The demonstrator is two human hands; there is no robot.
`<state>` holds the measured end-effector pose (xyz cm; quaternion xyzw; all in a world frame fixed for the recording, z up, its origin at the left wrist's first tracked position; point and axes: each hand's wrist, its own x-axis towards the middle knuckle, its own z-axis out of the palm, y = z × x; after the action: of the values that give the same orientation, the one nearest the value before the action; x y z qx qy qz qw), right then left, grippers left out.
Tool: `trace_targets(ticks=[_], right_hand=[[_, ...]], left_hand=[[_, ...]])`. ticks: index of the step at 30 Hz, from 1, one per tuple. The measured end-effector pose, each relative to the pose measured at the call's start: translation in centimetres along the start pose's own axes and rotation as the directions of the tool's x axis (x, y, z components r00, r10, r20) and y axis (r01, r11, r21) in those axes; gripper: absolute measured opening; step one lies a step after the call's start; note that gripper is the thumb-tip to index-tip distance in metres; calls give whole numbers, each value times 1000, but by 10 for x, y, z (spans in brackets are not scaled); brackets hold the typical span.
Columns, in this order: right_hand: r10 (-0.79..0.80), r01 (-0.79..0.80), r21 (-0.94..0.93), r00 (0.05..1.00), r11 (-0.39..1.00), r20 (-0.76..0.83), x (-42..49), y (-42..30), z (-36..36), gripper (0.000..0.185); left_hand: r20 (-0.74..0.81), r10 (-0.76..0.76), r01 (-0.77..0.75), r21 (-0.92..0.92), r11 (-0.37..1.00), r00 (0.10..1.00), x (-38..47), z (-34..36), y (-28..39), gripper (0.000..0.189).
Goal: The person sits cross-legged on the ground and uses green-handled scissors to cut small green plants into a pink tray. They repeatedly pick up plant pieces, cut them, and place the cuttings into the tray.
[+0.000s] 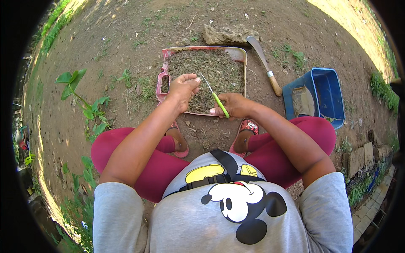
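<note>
My right hand (232,106) holds a pair of scissors (220,105) by its lime-green handle, its metal blades pointing up and left towards my other hand. My left hand (185,90) is raised over the left part of the tray, fingertips bent together near the blade tips; whether something small is pinched there is too fine to tell. Beneath both hands lies a shallow rectangular tray (246,68) with a worn pink and cream rim and a pink handle at its left. Dry, shredded plant matter (202,61) fills it.
Beyond the tray lies a rough stone (229,34). A machete (265,63) with a wooden handle rests on the soil at the right, beside a blue plastic bin (327,95) tipped on its side. A leafy green plant (90,107) grows at the left. My feet flank the tray's near edge.
</note>
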<state>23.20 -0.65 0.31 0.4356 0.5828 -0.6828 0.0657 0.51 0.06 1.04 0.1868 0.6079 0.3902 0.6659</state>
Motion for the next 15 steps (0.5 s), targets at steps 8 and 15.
trace_targets(ticks=[8,15], right_hand=[[55,-55,-4,998,999,29,-8,-13,-1,107],[-54,47,-109,997,993,-55,-7,-13,-2,57]], left_hand=[[39,22,-20,-37,999,999,-1,5,1,35],[-23,28,-28,10,1000,999,-9,12,6,45]])
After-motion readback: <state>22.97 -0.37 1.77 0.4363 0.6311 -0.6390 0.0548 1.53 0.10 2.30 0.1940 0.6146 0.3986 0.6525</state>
